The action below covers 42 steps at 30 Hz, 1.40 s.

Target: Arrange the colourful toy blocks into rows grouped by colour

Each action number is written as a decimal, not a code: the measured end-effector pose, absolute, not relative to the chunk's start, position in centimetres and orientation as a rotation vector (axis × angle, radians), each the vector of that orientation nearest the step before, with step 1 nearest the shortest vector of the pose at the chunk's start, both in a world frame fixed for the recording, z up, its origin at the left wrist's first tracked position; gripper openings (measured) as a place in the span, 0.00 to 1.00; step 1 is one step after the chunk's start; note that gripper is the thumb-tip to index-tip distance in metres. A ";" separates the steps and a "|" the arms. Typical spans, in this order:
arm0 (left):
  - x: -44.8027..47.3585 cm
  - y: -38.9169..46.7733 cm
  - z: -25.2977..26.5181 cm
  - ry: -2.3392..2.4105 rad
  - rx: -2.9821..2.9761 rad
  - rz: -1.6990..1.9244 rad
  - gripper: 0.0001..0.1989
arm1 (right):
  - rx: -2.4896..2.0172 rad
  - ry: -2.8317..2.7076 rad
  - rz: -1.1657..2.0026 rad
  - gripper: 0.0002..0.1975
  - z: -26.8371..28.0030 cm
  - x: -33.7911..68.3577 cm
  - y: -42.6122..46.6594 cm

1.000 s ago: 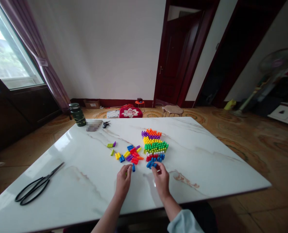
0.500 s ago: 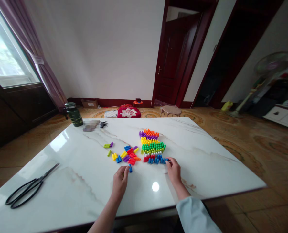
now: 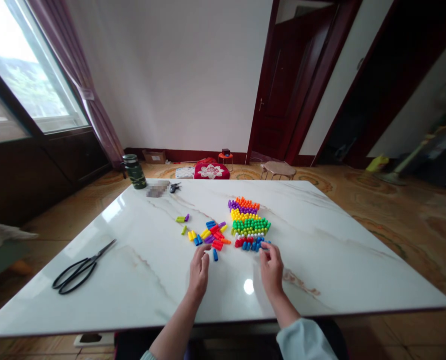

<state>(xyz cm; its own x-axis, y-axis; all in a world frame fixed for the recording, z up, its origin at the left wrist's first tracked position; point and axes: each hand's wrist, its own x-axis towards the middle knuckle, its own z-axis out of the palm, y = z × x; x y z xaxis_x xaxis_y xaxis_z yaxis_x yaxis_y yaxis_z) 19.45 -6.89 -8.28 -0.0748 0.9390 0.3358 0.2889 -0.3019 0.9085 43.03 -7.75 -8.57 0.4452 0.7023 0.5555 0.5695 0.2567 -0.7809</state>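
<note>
Small peg-like plastic pieces stand upright in colour-sorted rows, with orange pieces (image 3: 248,203) at the far end and green pieces (image 3: 251,224) in the middle. Nearest me are red pieces (image 3: 241,242) and blue pieces (image 3: 253,245). My right hand (image 3: 271,265) is at the right end of the blue row, thumb and fingers apart. Left of the rows lies a loose pile of mixed pieces (image 3: 211,235). My left hand (image 3: 199,270) reaches to its near edge, fingers apart, beside a lone blue piece (image 3: 215,255). I see nothing held in either hand.
Long-handled black scissors (image 3: 80,272) lie on the marble-patterned table (image 3: 140,295) at left. A camouflage flask (image 3: 134,171), a blurred-out item (image 3: 157,189) and a small black tool (image 3: 174,187) are at the far left edge. Beyond stands a round stool (image 3: 279,168).
My left hand has moved forward to the loose pile, its fingers opening from a pinch. The right hand stays by the blue row, its fingers now apart. The camera view has shifted left.
</note>
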 end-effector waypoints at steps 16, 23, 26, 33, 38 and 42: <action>18.7 -6.5 -9.2 1.201 1.458 1.498 0.29 | -1.318 -1.490 0.681 0.04 -8.3 29.0 -7.5; 19.1 -6.4 -10.1 1.245 1.293 1.588 0.26 | -1.276 -1.432 0.708 0.05 -8.6 30.0 -8.4; 19.4 -6.3 -10.1 1.302 1.222 1.648 0.26 | -1.248 -1.406 0.662 0.07 -8.9 30.5 -8.0; 19.5 -6.3 -10.6 1.573 1.274 1.734 0.20 | -1.223 -1.381 0.535 0.14 -9.8 33.0 -7.6; 18.9 -4.8 -9.4 1.698 1.620 1.683 0.17 | -1.242 -1.536 0.545 0.09 -10.0 33.5 -8.0; 18.5 -0.2 -6.6 1.830 2.054 1.117 0.22 | -1.263 -1.567 0.542 0.10 -9.6 33.3 -7.8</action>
<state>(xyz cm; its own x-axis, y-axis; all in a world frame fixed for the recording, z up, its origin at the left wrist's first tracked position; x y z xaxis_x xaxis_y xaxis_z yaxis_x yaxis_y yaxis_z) 18.48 -0.17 -6.59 -0.0354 0.9110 0.4110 0.7820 -0.2308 0.5790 33.28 -7.78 -9.64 0.0565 0.9060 0.4194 0.4526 0.3512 -0.8196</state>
